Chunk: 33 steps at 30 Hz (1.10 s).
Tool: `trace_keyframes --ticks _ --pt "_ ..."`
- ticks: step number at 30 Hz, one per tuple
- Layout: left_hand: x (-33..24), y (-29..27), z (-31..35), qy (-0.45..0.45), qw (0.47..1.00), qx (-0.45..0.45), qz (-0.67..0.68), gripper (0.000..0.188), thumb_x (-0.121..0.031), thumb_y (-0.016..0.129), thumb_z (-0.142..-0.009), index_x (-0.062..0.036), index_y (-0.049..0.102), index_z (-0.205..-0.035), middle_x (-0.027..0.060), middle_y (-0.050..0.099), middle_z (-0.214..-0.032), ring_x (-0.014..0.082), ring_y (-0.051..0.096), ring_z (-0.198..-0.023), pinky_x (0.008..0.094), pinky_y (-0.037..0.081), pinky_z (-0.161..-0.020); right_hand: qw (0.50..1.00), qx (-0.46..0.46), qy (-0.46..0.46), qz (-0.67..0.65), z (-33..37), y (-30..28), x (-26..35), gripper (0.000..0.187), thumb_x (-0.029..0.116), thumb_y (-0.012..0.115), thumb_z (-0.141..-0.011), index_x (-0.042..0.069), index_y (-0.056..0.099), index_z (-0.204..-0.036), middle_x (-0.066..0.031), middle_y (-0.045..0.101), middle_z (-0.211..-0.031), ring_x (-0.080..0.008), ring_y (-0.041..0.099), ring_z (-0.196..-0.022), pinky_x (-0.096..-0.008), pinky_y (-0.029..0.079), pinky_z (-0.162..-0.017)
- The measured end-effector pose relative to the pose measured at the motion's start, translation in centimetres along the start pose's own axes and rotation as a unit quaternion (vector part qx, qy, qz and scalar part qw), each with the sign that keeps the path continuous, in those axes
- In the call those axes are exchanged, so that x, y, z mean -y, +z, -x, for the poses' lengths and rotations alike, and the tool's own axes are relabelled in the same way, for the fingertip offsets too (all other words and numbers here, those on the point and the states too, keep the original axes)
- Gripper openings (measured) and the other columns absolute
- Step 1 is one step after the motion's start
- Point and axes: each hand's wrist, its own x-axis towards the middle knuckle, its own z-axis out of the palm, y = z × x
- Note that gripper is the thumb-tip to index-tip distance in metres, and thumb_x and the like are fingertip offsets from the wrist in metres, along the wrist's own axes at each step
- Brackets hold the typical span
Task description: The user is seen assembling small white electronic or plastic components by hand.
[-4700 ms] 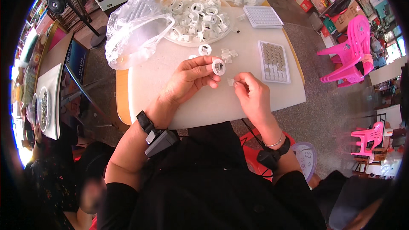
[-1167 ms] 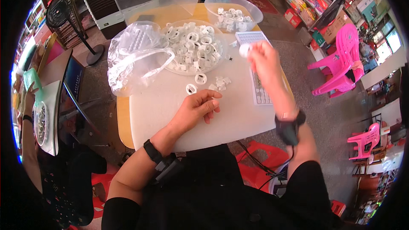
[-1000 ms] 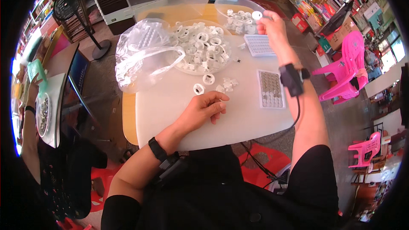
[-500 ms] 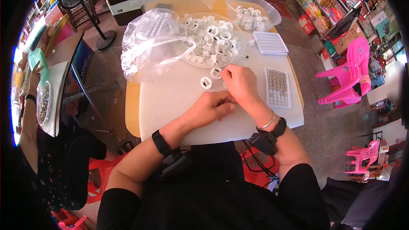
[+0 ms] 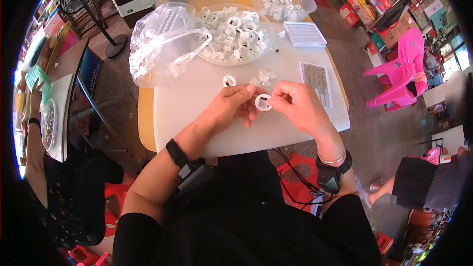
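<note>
A small white plastic ring [image 5: 263, 102] with a dark piece in its middle is pinched between the thumb and finger of my right hand [image 5: 300, 106], above the table's near part. My left hand [image 5: 230, 104] is just left of the ring, its thumb laid against the curled fingers; whatever they hold, if anything, is hidden. Beyond the left hand, a second white ring [image 5: 229, 81] lies on the white table mat [image 5: 187, 111]. Past my hands sits a loose cluster of small white pieces [image 5: 263, 77].
A wide clear bowl [image 5: 270, 44] of white parts stands at the back, beside a crumpled plastic bag [image 5: 165, 44]. At the right are a tray of small round pieces [image 5: 316, 83], a white tray [image 5: 304, 34] and another clear bowl [image 5: 310, 5]. A co-worker's hand [image 5: 37, 88] is far left.
My right hand has brought the ring nearer to me and up off the mat. My left hand has risen beside it, uncovering the small white pieces. Another person has come in at the right.
</note>
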Motion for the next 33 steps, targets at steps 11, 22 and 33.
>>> trace_keyframes --ticks 11,22,33 --pt "-0.3 -0.9 1.0 -0.092 0.978 0.148 0.113 0.042 -0.032 0.048 -0.096 0.0057 0.055 -0.113 0.0114 0.065 -0.082 0.0119 0.059 -0.061 0.0242 0.048 -0.048 0.996 0.039 -0.064 -0.051 0.5 0.1 0.1 0.018 0.017 0.066 -0.083 0.001 0.059 -0.077 -0.0010 0.058 -0.060 -0.0052 0.048 -0.056 -0.0240 0.037 -0.049" --pt "0.4 -1.2 0.3 -0.039 0.970 0.165 0.177 0.022 -0.016 0.062 -0.089 -0.0023 0.058 -0.106 0.0137 0.065 -0.095 0.0118 0.063 -0.071 0.0251 0.056 -0.061 0.965 -0.260 0.011 0.032 1.7 -3.3 -5.7 0.010 0.012 0.061 -0.082 0.003 0.065 -0.083 -0.0109 0.063 -0.076 -0.0211 0.061 -0.065 -0.0320 0.047 -0.060" --pt "0.6 -1.3 -0.5 -0.028 0.968 0.120 0.217 0.021 -0.008 0.060 -0.088 -0.0002 0.056 -0.108 0.0075 0.061 -0.095 0.0139 0.062 -0.080 0.0227 0.056 -0.068 0.931 -0.278 -0.034 0.234 1.9 -2.4 -10.0 0.009 0.013 0.060 -0.082 0.007 0.065 -0.086 -0.0108 0.060 -0.082 -0.0325 0.060 -0.075 -0.0414 0.048 -0.066"
